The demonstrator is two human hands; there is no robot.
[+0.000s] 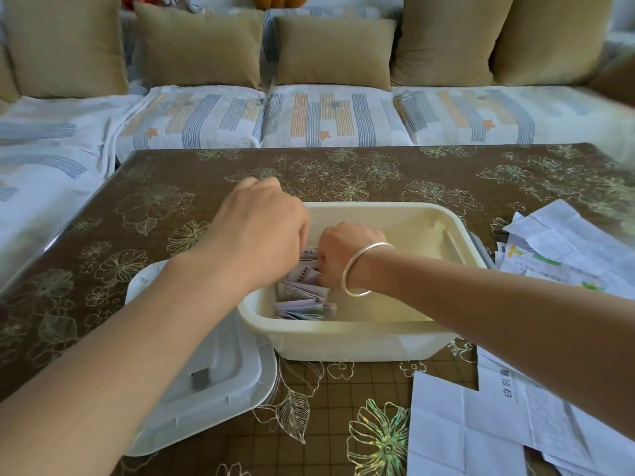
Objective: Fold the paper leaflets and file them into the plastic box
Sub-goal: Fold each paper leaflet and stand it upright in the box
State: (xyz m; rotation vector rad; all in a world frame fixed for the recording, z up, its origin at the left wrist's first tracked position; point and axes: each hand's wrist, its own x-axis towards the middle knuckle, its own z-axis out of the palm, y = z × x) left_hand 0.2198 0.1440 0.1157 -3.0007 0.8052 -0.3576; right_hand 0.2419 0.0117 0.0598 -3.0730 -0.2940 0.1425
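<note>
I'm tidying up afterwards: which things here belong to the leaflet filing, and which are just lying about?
In the job: plastic box; folded leaflets inside it; unfolded leaflets on the table; lid beside the box; left hand; right hand.
Lying about: cushions; sofa.

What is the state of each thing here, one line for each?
plastic box: open, lid off.
lid: on the table, beside box.
folded leaflets: inside box, left part.
unfolded leaflets: flat on table.
left hand: in box, fingers hidden.
right hand: grips folded leaflets.
</note>
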